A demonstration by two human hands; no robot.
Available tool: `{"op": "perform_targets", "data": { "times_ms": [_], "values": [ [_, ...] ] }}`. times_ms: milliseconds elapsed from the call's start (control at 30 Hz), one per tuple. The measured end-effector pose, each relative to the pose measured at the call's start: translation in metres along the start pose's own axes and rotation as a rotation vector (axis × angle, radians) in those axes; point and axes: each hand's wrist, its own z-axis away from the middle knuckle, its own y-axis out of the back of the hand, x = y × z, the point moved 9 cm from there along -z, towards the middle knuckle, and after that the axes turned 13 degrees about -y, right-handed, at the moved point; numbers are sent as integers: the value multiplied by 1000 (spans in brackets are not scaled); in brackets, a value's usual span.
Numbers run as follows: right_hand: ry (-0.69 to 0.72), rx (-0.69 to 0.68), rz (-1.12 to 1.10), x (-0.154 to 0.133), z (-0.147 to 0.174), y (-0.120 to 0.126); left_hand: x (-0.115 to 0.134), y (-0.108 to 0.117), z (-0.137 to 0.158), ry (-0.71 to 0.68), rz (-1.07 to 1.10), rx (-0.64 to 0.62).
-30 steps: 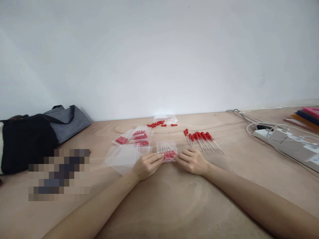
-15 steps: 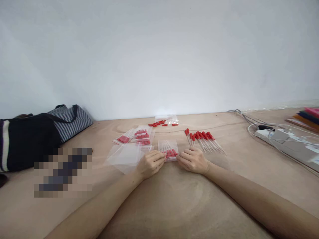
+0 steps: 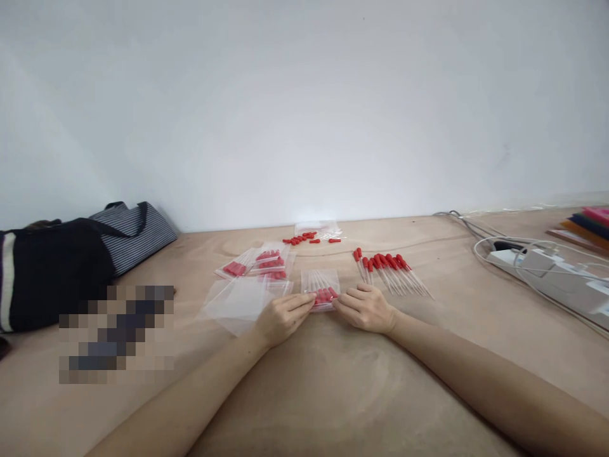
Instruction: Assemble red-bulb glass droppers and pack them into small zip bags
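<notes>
A small clear zip bag [image 3: 321, 279] with several red-capped droppers inside lies between my hands, its near edge toward me. My left hand [image 3: 285, 315] pinches its near left corner, and my right hand [image 3: 365, 309] pinches the near right corner. The fingertips partly cover the bag's edge. Just beyond my right hand lies a row of loose droppers [image 3: 392, 273] with red rubber bulbs and thin clear stems. Left of the bag are flat clear bags [image 3: 235, 297], partly under my left hand, and filled bags [image 3: 269, 259] with red-bulbed droppers.
Loose red bulbs [image 3: 299, 238] and a bag of clear stems [image 3: 318, 226] lie near the wall. A black bag [image 3: 52, 273] and a striped bag [image 3: 137, 235] stand left, near a blurred-out patch. A white power strip [image 3: 547, 273] with cables sits right.
Both hands stay on the near corners of the zip bag. My right hand has shifted slightly left, closer to my left hand; the view has moved a little.
</notes>
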Motion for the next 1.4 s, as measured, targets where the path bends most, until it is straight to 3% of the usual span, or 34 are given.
{"op": "perform_targets", "data": {
  "times_ms": [300, 567, 1033, 1400],
  "values": [
    [44, -6, -48, -8, -4, -4, 0, 5, 1, -15, -10, 32],
    [-9, 38, 5, -6, -8, -2, -4, 9, 2, 10, -33, 56],
    [-111, -34, -8, -10, -19, -10, -2, 7, 1, 44, 4, 54],
    [14, -9, -53, -22, -21, -8, 3, 6, -1, -40, 32, 23]
  ]
}}
